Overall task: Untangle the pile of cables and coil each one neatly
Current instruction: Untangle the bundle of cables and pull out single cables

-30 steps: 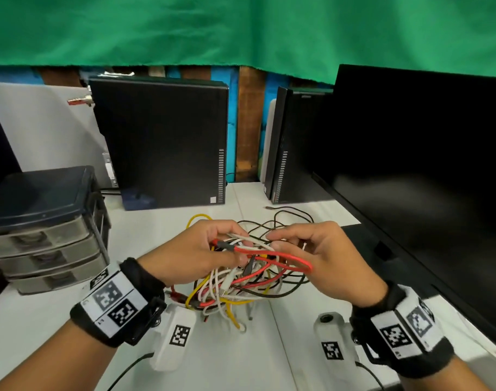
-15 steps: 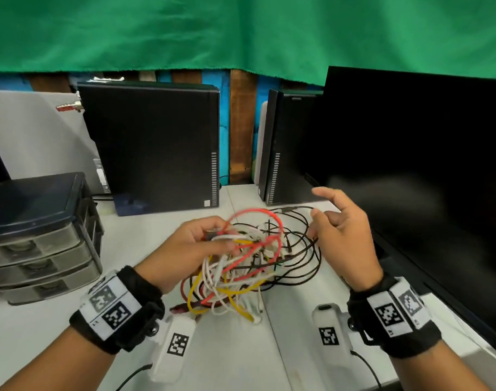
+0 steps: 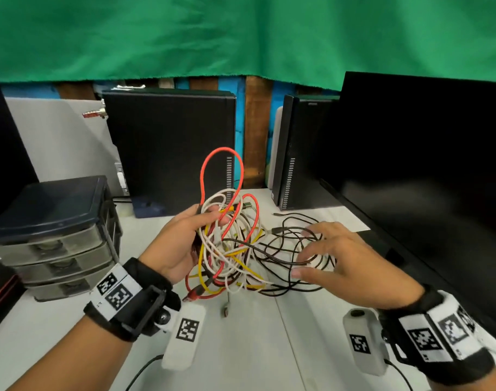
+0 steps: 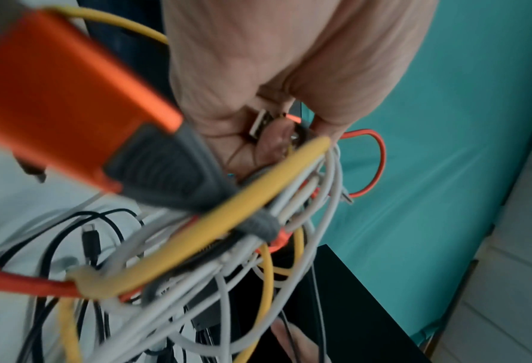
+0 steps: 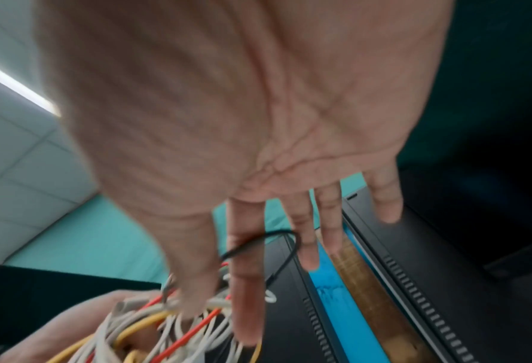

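Nearest you, your right hand (image 3: 351,266) hangs palm down over the white table (image 3: 71,328) with its fingers spread and straight, gripping nothing; the fingertips (image 3: 297,273) hover at the thin black cable (image 3: 292,249), whose loops lie on the table, and in the right wrist view one black strand crosses the forefinger, though you cannot tell whether it rests on it; your left hand (image 3: 179,244) is curled round the tangle of cables (image 3: 229,249), holding a bunch of white, yellow and red strands raised off the table, with a metal plug showing against the palm in the left wrist view; the lower end of the tangle trails to the table, where a red plug (image 3: 191,297) lies just beside your left wrist; the red cable (image 3: 221,153) arches in a tall loop above your left hand; left of you stands a dark drawer unit (image 3: 54,235); farther back two black computer cases (image 3: 170,142) stand upright, a black monitor (image 3: 419,170) fills the right, and a green cloth (image 3: 241,38) hangs behind all.
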A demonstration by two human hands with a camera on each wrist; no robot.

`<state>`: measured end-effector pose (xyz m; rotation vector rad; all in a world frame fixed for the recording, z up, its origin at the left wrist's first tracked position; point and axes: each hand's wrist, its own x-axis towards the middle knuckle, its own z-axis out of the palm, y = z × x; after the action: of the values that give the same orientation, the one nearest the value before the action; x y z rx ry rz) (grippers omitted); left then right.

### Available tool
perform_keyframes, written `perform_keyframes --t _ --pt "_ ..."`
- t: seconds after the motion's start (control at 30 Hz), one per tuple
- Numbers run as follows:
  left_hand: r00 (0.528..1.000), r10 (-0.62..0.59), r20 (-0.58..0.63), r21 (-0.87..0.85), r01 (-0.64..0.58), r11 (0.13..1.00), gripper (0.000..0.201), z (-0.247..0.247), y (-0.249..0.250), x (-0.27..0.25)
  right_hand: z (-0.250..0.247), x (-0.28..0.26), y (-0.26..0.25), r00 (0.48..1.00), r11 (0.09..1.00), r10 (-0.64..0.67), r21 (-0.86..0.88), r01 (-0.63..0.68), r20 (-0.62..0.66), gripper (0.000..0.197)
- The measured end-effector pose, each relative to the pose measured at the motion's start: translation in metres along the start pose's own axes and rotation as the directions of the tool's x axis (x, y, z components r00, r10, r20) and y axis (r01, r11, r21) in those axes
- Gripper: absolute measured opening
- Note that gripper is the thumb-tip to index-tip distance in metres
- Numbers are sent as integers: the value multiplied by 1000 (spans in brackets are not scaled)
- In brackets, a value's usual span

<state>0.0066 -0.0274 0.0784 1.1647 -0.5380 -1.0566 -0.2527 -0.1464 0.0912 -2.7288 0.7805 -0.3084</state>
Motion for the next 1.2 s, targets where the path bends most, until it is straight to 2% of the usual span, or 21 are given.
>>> perform_keyframes --t 0.07,0.13,0.2,0.3,0.43,0.5,0.6,0.8,0.87,0.97,1.07,1.13,1.2 --pt "1000 -17 -11 -14 17 1000 31 2 0 -1 8 2 0 1000 1000 -1 -11 1 19 23" --pt "1000 -24 -17 -23 23 999 29 4 0 -3 12 4 -1 998 996 -51 71 53 -32 17" --pt "1000 -22 -10 -2 22 1000 31 7 2 -5 11 4 -5 988 969 -45 235 79 -146 14" --pt "999 -17 31 35 16 999 34 10 2 -8 4 2 -15 964 839 10 526 136 -265 6" --pt "998 -9 67 93 2 996 34 13 0 -10 3 -2 -21 982 743 -1 657 126 -187 21" --pt "996 3 84 113 -13 994 27 12 2 -11 3 -1 -23 982 734 0 667 129 -190 13" --pt "995 23 92 146 -36 989 23 12 4 -14 12 3 -19 972 779 5 611 143 -234 11" --pt "981 21 195 244 -69 967 19 21 -5 -19 31 7 -20 992 844 -88 522 122 -89 21" --pt "977 11 212 257 -66 964 22 24 -8 -19 34 7 -21 992 845 -92 521 122 -84 20" --pt "979 -5 202 245 -46 968 22 23 -9 -17 34 10 -21 985 823 -48 552 134 -167 18" --pt "983 0 185 237 -45 970 26 19 -7 -15 28 11 -18 962 799 14 581 152 -272 25" --pt "981 -6 194 193 -32 981 30 17 -6 -14 24 10 -17 955 794 28 587 158 -295 28" --pt "972 -37 231 121 9 993 33 16 -7 -15 24 12 -13 963 786 39 603 135 -268 27"
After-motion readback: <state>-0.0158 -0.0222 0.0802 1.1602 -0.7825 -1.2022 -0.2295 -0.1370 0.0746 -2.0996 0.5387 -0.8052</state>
